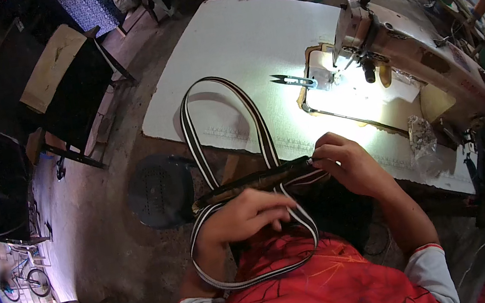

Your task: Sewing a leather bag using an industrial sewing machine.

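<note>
Left hand (245,214) curls its fingers over the dark fabric (259,181) at the table (239,45) edge; right hand (344,161) pinches its far end. The striped strap (219,101) loops loose across both: a slack grip could let it twist or shift off the fabric

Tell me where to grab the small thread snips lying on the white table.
Grip the thread snips at the broad rear handle end, beside the sewing machine, probably from above. They lie flat on the table with the dark pointed blades aimed left, so the handle end is the safer hold.
</note>
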A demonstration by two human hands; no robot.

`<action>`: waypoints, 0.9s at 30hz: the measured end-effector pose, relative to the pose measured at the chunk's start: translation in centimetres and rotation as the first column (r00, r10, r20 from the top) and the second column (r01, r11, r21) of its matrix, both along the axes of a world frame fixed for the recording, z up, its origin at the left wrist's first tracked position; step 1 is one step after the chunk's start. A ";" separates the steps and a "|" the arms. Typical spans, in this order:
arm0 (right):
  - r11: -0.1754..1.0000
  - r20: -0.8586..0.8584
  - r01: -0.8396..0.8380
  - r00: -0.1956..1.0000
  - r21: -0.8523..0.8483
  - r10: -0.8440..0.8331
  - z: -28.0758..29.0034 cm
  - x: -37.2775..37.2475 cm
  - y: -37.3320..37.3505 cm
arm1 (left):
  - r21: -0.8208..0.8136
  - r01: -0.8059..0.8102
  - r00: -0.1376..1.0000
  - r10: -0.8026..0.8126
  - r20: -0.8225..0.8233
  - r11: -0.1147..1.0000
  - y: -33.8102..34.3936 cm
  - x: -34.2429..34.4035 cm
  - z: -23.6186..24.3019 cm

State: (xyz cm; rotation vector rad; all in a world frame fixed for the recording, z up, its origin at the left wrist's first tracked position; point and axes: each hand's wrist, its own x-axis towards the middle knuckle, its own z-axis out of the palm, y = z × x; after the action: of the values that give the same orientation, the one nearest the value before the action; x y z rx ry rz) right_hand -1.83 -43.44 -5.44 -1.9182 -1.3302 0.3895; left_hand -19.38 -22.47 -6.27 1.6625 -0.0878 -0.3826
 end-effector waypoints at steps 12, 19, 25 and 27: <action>0.995 -0.001 0.083 0.997 0.060 -0.083 -0.7 -0.5 -0.1 | 0.628 -0.341 0.931 0.345 0.121 0.700 -1.4 -10.1 -15.7; 0.997 -0.013 0.060 0.998 0.043 -0.060 -0.4 -1.0 0.8 | 0.836 -0.542 0.353 0.880 0.319 -0.085 11.2 -17.1 -9.6; 0.995 -0.007 -0.001 1.000 0.103 0.002 0.3 -2.1 1.4 | 0.240 -0.639 0.706 0.434 0.560 0.730 0.6 -1.9 0.1; 0.993 0.109 -0.073 0.992 0.095 0.063 -0.1 -2.9 1.3 | 0.334 -0.566 0.768 0.333 0.548 0.754 -2.6 1.3 -1.4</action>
State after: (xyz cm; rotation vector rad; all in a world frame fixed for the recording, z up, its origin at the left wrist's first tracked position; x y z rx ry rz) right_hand -4.72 -42.11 -5.56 -1.8373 -1.4597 0.2534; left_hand -18.11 -25.05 -7.66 2.1737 0.0864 0.4256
